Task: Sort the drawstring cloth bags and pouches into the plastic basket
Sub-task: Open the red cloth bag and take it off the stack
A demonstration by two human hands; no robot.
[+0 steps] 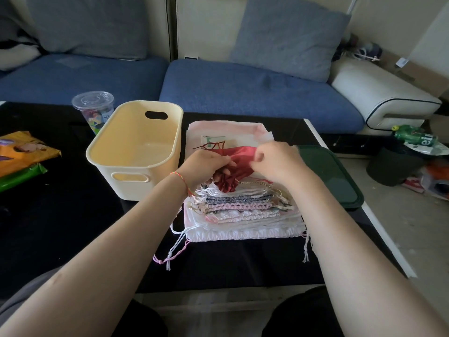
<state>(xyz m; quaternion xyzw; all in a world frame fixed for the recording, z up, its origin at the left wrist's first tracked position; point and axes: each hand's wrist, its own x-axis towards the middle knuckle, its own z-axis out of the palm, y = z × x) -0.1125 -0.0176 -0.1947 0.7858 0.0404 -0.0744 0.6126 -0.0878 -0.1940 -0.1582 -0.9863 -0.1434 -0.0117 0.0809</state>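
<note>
A stack of drawstring cloth bags [243, 215] in white, pink and patterned fabric lies on the black table, cords trailing off its near edge. Above the stack, a red satin pouch [237, 158] is held by both hands. My left hand [206, 166] grips its gathered left end, and my right hand [277, 161] pinches its right edge. A cream plastic basket [136, 152] stands just left of the stack and holds nothing.
A clear lidded cup [94, 110] stands behind the basket. Orange and green packets [21, 156] lie at the table's left edge. A dark green lid [332, 176] sits right of the stack. A blue sofa [243, 88] runs behind the table; clutter covers the floor at right.
</note>
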